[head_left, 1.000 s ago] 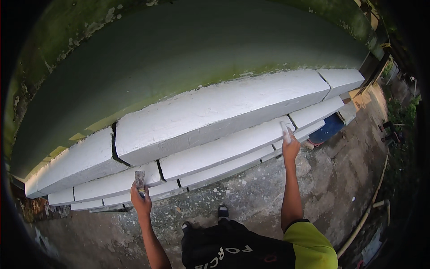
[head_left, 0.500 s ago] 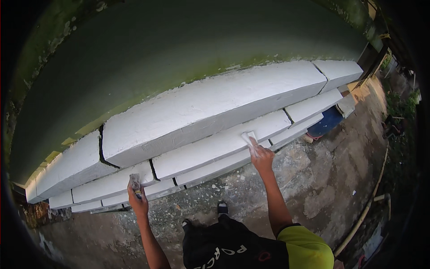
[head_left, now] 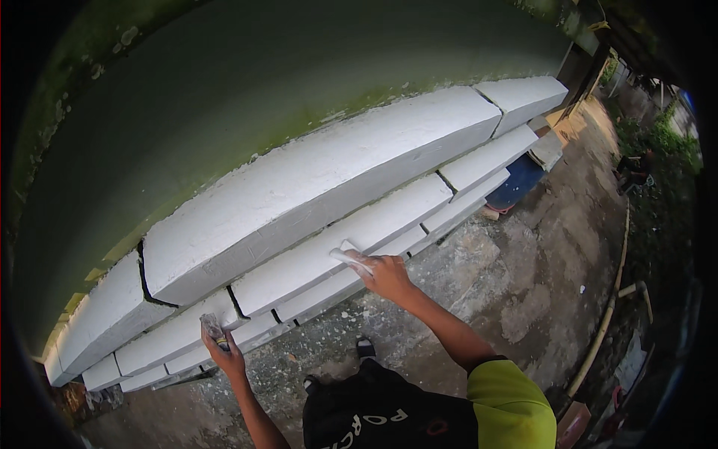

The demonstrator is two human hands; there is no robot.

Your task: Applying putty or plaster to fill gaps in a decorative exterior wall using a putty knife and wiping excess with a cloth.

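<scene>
I have my left grip (head_left: 229, 359) wrapped round a scraper (head_left: 212, 325), my right grip (head_left: 389, 277) clasping a pale flat piece (head_left: 347, 254), white block (head_left: 381, 220) beneath.

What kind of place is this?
Probably an outdoor yard or path beside a building: a greenish wall rises beyond the long white blocks, blotchy ground lies underfoot, and green plants grow at the far right.

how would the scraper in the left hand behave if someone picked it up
The scraper is probably light, being small enough for the left hand alone. Its blade looks flat, so it seems unlikely to roll.
</scene>
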